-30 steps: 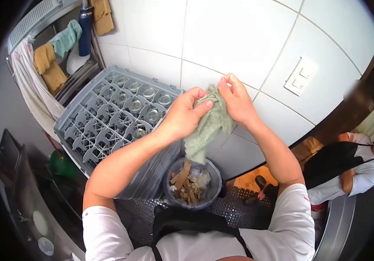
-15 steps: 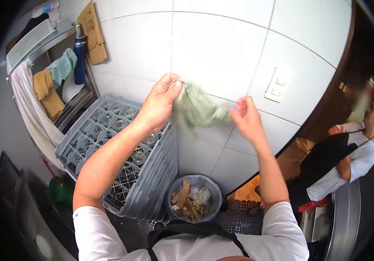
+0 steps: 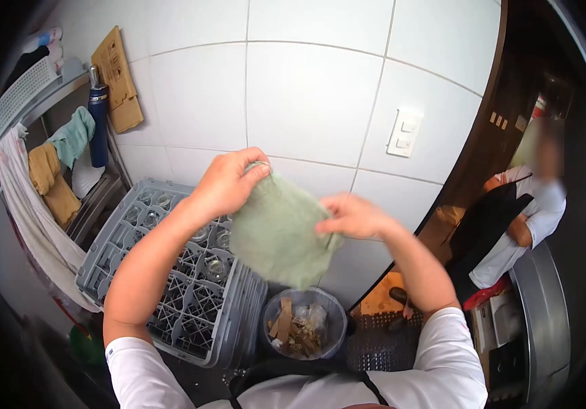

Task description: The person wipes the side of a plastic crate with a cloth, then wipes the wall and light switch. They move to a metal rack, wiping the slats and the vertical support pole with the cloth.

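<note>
A pale green cloth [image 3: 281, 235] hangs spread between my two hands, in front of the tiled wall. My left hand [image 3: 230, 180] pinches its upper left corner between thumb and fingers. At the cloth's right edge, my right hand [image 3: 354, 217] is closed on it, slightly blurred by motion. The cloth's lower part hangs just above the bin and covers part of the glass rack's right side.
Below left stand stacked grey glass racks [image 3: 191, 320] holding several glasses. A bin [image 3: 337, 320] with cardboard scraps and plastic is on the floor. Cloths [image 3: 44, 170] hang from a metal shelf, beside a blue bottle [image 3: 98, 123]. A person [image 3: 511, 218] stands at right.
The cloth has gone from bunched and blurred to spread out and hanging. Both hands are lower in view, and my right hand has moved left. The camera view has shifted.
</note>
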`<action>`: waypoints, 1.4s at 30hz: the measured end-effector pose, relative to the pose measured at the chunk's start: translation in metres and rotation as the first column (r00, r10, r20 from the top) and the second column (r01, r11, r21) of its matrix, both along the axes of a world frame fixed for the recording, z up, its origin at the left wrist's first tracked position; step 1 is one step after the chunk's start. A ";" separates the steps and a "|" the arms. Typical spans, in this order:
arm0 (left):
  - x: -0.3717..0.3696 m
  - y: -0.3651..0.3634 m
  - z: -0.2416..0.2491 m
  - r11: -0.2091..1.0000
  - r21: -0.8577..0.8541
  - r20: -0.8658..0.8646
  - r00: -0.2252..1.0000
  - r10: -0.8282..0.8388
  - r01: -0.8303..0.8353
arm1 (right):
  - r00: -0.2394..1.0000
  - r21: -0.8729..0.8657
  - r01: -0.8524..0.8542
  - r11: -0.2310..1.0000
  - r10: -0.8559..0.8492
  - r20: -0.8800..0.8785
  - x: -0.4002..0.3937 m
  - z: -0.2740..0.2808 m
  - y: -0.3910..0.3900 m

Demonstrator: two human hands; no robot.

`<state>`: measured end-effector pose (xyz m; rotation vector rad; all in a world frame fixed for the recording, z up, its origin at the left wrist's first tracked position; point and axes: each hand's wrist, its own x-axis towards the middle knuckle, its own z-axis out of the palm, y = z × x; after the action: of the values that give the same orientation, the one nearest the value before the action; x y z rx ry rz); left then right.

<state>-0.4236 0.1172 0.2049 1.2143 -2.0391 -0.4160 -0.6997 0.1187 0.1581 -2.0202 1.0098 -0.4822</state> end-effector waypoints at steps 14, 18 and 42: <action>-0.005 -0.012 0.066 0.789 -0.582 0.321 0.947 0.001 0.197 | 0.656 -0.955 -0.211 -0.206 -0.755 0.018 -0.091 0.150 -0.160; 0.172 0.023 -0.028 0.770 -0.498 0.346 0.723 0.598 -0.399 | 0.698 -0.970 -0.242 0.015 -0.691 -0.185 -0.186 0.227 -0.156; 0.457 0.100 -0.242 -0.098 0.068 0.376 -0.066 0.924 -0.993 | 0.376 -0.799 0.027 -0.600 -0.735 0.565 -0.092 0.298 -0.182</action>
<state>0.0334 0.2173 -0.0370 2.6882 -0.5467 0.1986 -0.7915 -0.0636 0.4566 -2.5805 2.9633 -2.2051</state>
